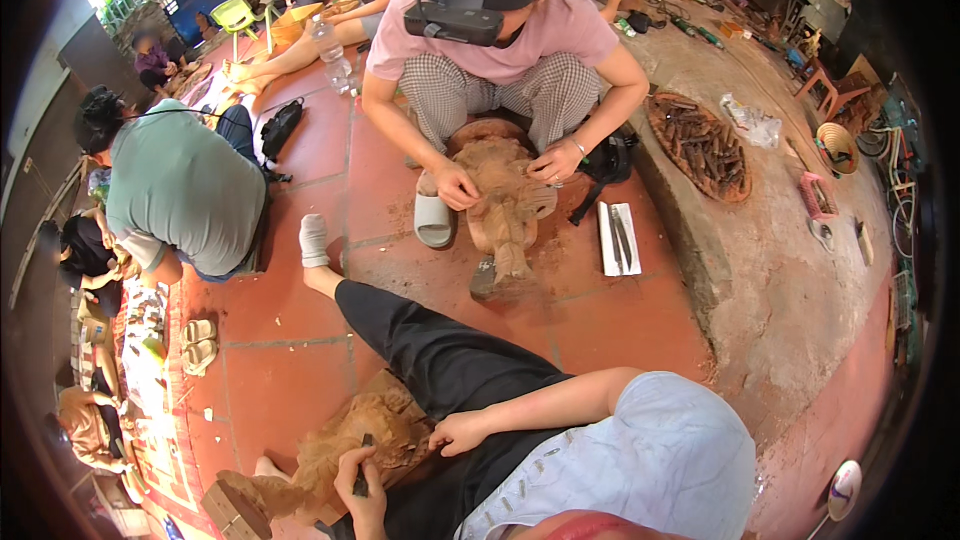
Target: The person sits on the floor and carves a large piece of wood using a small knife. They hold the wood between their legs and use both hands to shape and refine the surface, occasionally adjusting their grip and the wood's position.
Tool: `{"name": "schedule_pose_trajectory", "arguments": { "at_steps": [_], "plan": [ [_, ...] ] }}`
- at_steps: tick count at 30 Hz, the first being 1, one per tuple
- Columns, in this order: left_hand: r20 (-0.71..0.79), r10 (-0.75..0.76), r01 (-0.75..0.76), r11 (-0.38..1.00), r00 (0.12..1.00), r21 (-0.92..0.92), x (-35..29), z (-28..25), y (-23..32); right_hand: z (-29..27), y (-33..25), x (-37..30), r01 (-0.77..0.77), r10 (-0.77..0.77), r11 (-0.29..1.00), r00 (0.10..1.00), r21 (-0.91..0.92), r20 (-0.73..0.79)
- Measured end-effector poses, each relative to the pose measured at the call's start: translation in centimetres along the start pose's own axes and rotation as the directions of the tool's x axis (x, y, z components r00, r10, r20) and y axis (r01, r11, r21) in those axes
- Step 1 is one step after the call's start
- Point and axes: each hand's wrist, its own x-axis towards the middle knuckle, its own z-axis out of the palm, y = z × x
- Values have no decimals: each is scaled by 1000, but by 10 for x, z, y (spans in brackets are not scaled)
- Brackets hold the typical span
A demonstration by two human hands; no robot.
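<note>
A brown carved wooden piece (345, 445) lies across my lap at the lower left, its squared end pointing down and left. My left hand (365, 505) is closed round a small dark piece (364, 452), perhaps a tool's end, over the carving; its full shape is hidden. At the carving's right edge, my right hand (460, 433) has its fingers curled in; whether they hold anything is too small to tell. Facing me, a person in a pink shirt (545, 45) squats with both hands on another wooden carving (505, 190), which stands on the floor.
My black-trousered leg (440, 335) stretches across the tiles. Two dark slim tools (621, 240) lie on white paper right of the other carving. A grey slipper (433, 222) sits beside it. Farther right are a basket of dark pieces (700, 148) and a raised concrete edge (690, 270). Several people work at left.
</note>
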Motion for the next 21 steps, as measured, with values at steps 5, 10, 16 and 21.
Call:
{"name": "schedule_pose_trajectory", "arguments": {
  "at_steps": [5, 10, 16, 21],
  "plan": [
    [8, 53, -53, 999, 999, -9, 18, 16, 15, 2, 0, 1, -13, 12, 1000, 999, 3, 44],
    [-35, 88, -88, 996, 995, 24, 7, 10, 7, -8, -7, -2, -54, 53, 998, 998, 38, 22],
    [-84, 79, -78, 997, 993, 9, 3, 6, 3, -6, -4, 1, -8, 5, 998, 999, 62, 49],
    [-95, 95, -99, 994, 991, -35, 7, 14, 8, -4, -5, 4, -19, 18, 1000, 999, 19, 48]
  ]
}}
